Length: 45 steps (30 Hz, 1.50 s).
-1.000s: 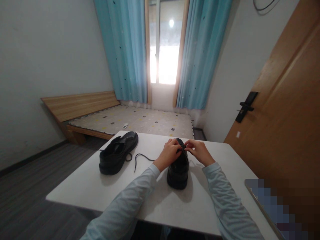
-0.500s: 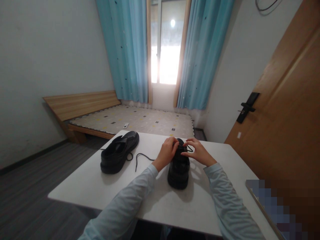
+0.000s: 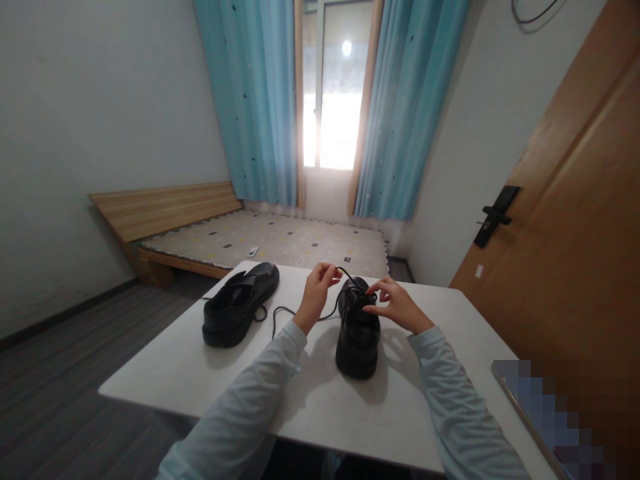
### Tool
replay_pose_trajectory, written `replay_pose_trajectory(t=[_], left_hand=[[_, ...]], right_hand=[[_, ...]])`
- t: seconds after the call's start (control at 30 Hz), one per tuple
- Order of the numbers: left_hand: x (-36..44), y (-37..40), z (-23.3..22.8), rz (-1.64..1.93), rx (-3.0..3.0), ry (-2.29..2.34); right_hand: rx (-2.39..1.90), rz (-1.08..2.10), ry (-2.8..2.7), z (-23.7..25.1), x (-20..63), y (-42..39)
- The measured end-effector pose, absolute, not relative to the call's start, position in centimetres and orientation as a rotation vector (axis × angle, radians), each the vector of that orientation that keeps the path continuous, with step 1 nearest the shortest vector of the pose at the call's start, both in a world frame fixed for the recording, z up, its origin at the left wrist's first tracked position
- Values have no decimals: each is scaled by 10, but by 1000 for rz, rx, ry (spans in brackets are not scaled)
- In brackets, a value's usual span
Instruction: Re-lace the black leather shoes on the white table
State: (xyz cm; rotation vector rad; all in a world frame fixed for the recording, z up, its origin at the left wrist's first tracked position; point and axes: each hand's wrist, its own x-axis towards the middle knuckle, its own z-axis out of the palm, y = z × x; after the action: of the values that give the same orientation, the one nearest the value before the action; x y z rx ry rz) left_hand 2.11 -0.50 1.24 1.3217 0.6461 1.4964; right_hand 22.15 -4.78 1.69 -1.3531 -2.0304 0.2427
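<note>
A black lace-up shoe (image 3: 357,348) stands on the white table (image 3: 310,420), toe pointing away from me. Left of it, my left hand (image 3: 315,295) is closed in a pinch on a black shoelace (image 3: 349,274), drawn out from the shoe's upper. My right hand (image 3: 399,305) has its thumb and index finger at the tongue and eyelets, gripping the shoe from the right. Exactly what lies between those fingertips is partly hidden. The lace's loose end trails on the tabletop to the left.
A second black shoe (image 3: 235,313) rests on the table's left side, its lace beside it. Beyond the table is a bed (image 3: 280,237) with a small white remote (image 3: 253,251) on it. A wooden door (image 3: 565,200) stands to the right.
My left hand has moved left and slightly up, away from the shoe, pulling the lace out with it. My right hand stays almost where it was.
</note>
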Motion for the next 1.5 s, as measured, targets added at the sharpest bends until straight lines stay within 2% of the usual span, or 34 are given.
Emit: replay_pose_trajectory(t=[0.33,0.53,1.1,1.3,1.5], left_hand=[[6,-2,21,1425,949,345],[5,-5,22,1412,856,314],[-8,2,28,1500,940,320],[-8,1,26,1511,1260,465],[-5,-1,20,1373,1758,673]], right_hand=[[-1350,215,-2053,17,222,-48],[-1342,234,-2060,16,223,-47],[-1341,407,-2022,18,222,-51],[-1283,351,-2060,20,216,-54],[-1161,228,-2068,18,202,-55]])
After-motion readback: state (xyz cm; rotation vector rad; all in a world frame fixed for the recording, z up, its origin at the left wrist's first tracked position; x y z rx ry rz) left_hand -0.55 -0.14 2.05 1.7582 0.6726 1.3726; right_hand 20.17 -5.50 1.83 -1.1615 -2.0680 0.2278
